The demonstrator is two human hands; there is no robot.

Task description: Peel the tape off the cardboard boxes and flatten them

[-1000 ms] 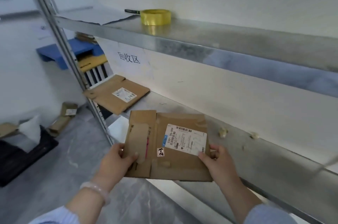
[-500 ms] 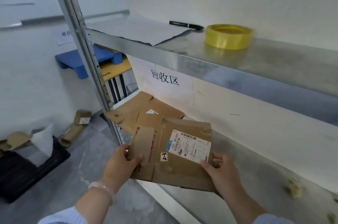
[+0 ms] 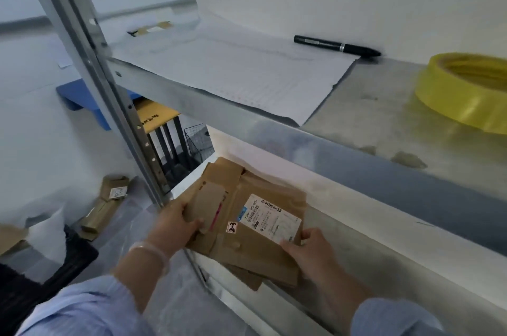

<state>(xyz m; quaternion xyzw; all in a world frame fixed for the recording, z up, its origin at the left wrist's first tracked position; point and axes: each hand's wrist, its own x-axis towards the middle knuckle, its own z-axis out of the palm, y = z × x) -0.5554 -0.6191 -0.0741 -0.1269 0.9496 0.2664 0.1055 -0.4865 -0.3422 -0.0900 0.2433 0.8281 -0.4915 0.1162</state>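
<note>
A flattened brown cardboard box (image 3: 247, 248) with a white shipping label (image 3: 270, 219) lies on the lower metal shelf (image 3: 384, 267), on top of another flattened box (image 3: 219, 168) whose far edge shows behind it. My left hand (image 3: 172, 223) grips the box's left edge, thumb on the loose flap. My right hand (image 3: 310, 248) holds the right near corner, thumb on the label's edge.
The upper shelf (image 3: 356, 149) carries a sheet of paper (image 3: 233, 66), a black marker (image 3: 336, 46) and a yellow tape roll (image 3: 466, 91). A metal upright (image 3: 109, 105) stands at left. On the floor lie folded cardboard (image 3: 107, 206) and a black bin (image 3: 41, 267).
Both hands carried the flattened box forward and left, down onto the other flattened box on the lower shelf. The view moved closer under the upper shelf.
</note>
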